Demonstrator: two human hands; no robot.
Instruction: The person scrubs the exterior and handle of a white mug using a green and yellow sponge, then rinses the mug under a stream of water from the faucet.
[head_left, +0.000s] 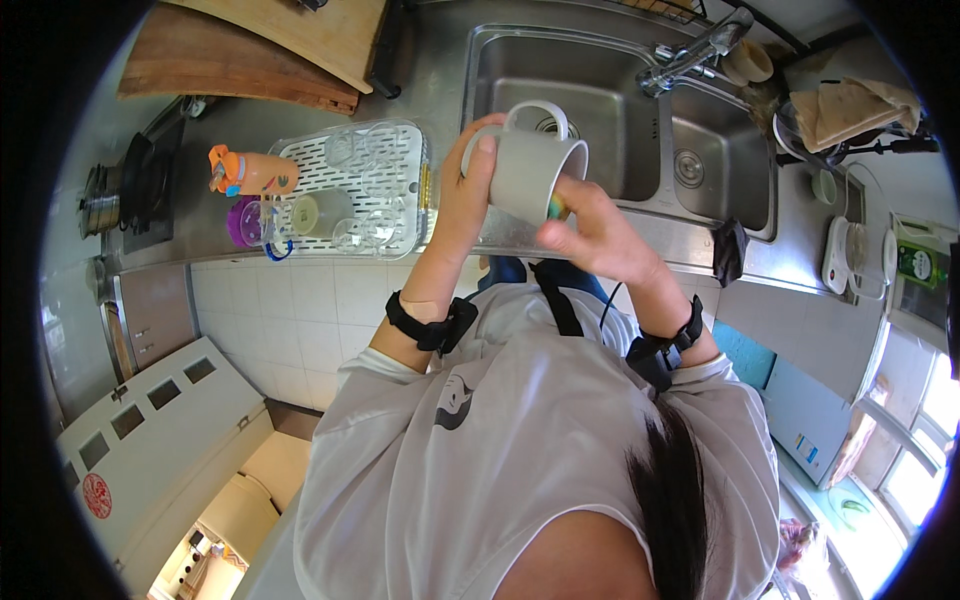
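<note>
A white mug is held on its side above the front edge of the sink, its mouth turned to the right and its handle pointing away from me. My left hand grips it around the base end. At the mouth, my right hand has its fingers partly inside the rim, so their tips are hidden. Between thumb and fingers shows a small patch of a multicoloured sponge, green and yellow; most of it is out of sight in the mug.
A double steel sink with a faucet lies ahead. On the left, a white slotted drying tray holds several clear glasses, a cup and an orange bottle. A dark cloth hangs over the counter edge at right.
</note>
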